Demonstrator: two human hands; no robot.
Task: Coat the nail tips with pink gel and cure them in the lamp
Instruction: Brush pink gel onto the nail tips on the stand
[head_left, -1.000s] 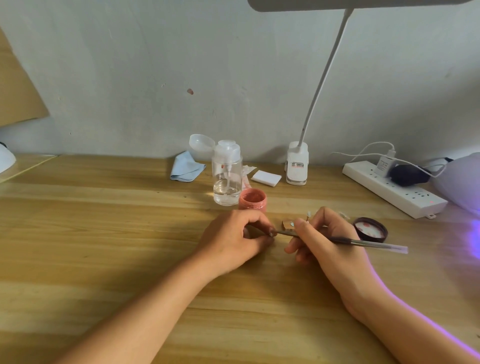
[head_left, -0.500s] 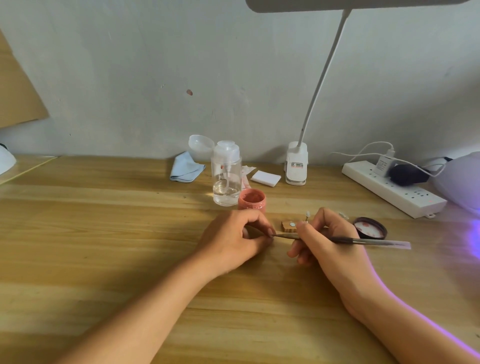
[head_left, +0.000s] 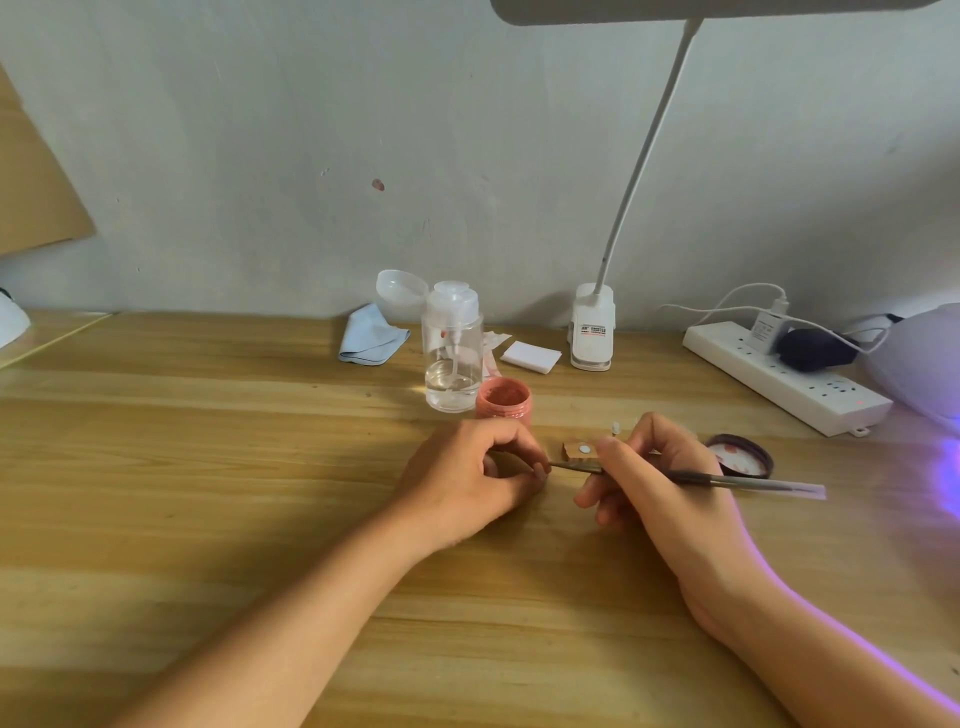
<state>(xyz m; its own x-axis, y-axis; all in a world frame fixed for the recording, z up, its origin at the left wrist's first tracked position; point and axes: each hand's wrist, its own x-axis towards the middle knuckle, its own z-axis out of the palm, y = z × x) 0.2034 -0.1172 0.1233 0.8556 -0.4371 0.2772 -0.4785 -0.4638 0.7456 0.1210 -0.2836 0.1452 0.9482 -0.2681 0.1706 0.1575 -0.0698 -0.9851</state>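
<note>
Fingers (head_left: 607, 448) of right hand (head_left: 670, 499) pinch the brush (head_left: 753, 483); left hand (head_left: 467, 478) curled, hold hidden. Clamp label (head_left: 592, 330) unreadable; wooden counter (head_left: 208, 467), grey wall (head_left: 311, 156).

Honey-brown table (head_left: 208, 467) with straight wood grain. Pink gel jar (head_left: 504, 399). Clear bottle (head_left: 453, 358) with a white cap. Pale blue cloth (head_left: 371, 335). White power strip (head_left: 779, 382) carrying a black plug (head_left: 810, 349). Dark grey brush (head_left: 727, 480) with a translucent end. Dark lid (head_left: 740, 456), white inside with pink blotches. The nail tip (head_left: 540, 469) seems dark pink.

No wording can be read. The white lamp clip (head_left: 592, 327) at the far side of the desk (head_left: 208, 467) bears a small printed label — too blurred. The charger (head_left: 768, 330) on the right likewise.
</note>
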